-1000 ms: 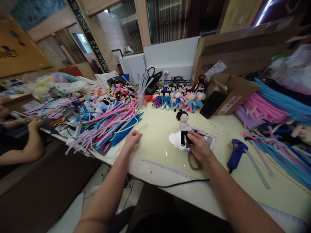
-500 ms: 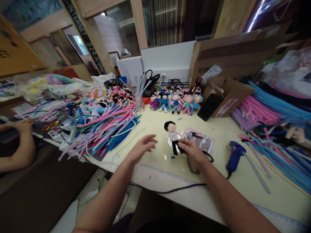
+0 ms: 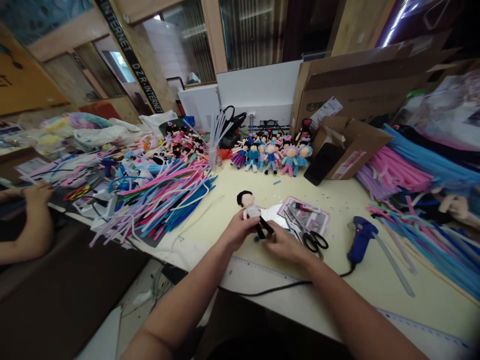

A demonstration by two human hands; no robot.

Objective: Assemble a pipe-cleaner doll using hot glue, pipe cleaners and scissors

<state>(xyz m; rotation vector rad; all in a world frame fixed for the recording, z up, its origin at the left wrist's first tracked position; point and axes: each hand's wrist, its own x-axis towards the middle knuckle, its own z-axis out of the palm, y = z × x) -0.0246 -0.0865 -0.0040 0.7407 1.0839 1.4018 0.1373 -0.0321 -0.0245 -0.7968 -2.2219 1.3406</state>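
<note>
A small doll [image 3: 250,210] with black hair, a pale top and black legs is held over the cream table [image 3: 375,290]. My left hand [image 3: 238,231] grips its body from the left. My right hand [image 3: 285,245] pinches its black legs from the right. Just right of my hands lie black-handled scissors [image 3: 311,239] on a pink printed sheet [image 3: 308,216]. A blue glue gun [image 3: 360,239] rests further right, its cord running along the table's front edge.
A heap of coloured pipe cleaners [image 3: 165,200] covers the left side, more lie at the right [image 3: 423,180]. Finished dolls [image 3: 273,152] line the back near a cardboard box [image 3: 348,145]. Another person's arm [image 3: 26,220] rests at far left.
My left hand came across from the pipe cleaner heap and took hold of the doll. The doll moved left and toward me, tilting. The scissors under my right hand came into view.
</note>
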